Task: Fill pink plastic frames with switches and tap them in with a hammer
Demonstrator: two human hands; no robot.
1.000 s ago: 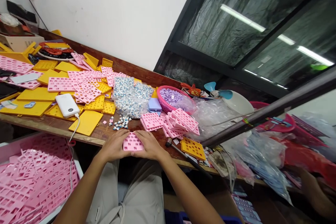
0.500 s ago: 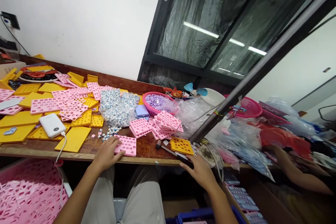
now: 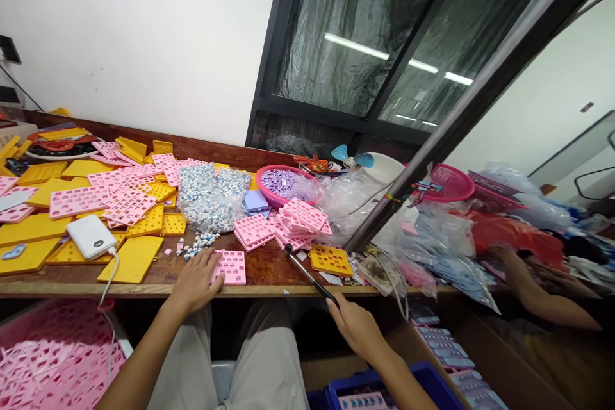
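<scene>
My left hand (image 3: 196, 280) lies flat at the table's front edge, its fingers on the left side of a pink plastic tray (image 3: 231, 268) with rows of small square recesses. To the right, my right hand (image 3: 356, 323) is closed around the black handle of a small hammer (image 3: 313, 280). The hammer's metal shaft points up and left, its head just over the table. Behind my left hand is a spill of tiny blue-and-white pieces (image 3: 202, 243). A yellow tray with recesses (image 3: 331, 261) is just past the hammer.
Pink trays (image 3: 254, 232) stack behind, near a pink basket of purple pieces (image 3: 281, 186) and a clear bag of small pieces (image 3: 206, 198). A white power bank (image 3: 91, 236) rests on yellow boards at left. A slanted metal pole (image 3: 408, 186) rises at right; beyond it, another person's arm (image 3: 533, 295).
My right hand has closed on the hammer's handle and lifted it slightly, its head moving up. My left hand stays on the pink tray. The view has shifted a little.
</scene>
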